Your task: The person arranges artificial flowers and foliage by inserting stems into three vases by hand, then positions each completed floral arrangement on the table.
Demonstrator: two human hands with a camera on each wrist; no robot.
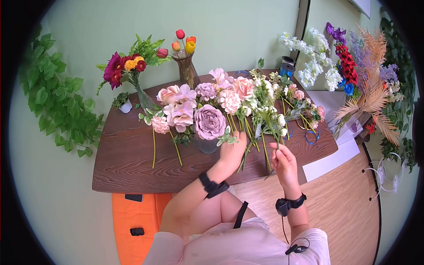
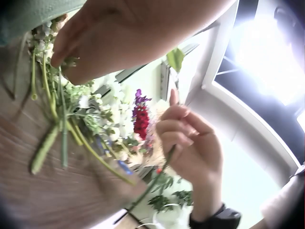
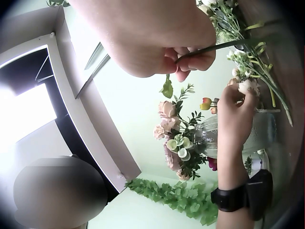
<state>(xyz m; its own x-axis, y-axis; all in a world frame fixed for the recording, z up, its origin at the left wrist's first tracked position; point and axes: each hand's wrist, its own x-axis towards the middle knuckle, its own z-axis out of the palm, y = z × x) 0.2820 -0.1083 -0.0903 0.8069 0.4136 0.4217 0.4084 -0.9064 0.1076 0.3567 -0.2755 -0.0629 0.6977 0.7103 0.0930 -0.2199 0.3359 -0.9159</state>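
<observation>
My right hand (image 1: 285,164) pinches a thin green stem (image 2: 151,185) between thumb and fingers, above the table's front edge. A green leaf (image 2: 176,59) shows beyond those fingers in the left wrist view. My left hand (image 1: 233,150) reaches in among the flower stems beside the glass vase (image 1: 206,145), its fingers bent at small white blossoms (image 3: 248,87) in the right wrist view. I cannot tell whether it grips one. Close to its wrist side, a large mauve rose (image 1: 210,122) and pale pink roses (image 1: 168,95) fill the vase. White-flowered sprigs (image 1: 281,119) lie between both hands.
Loose stems (image 1: 266,152) cross the dark wooden table (image 1: 128,165). Behind stand a brown glass vase (image 1: 187,70) of tulips and a vase (image 1: 145,98) of dark red and orange flowers. Blue ribbon (image 1: 312,138) lies at the right, below ribbon spools (image 1: 287,68).
</observation>
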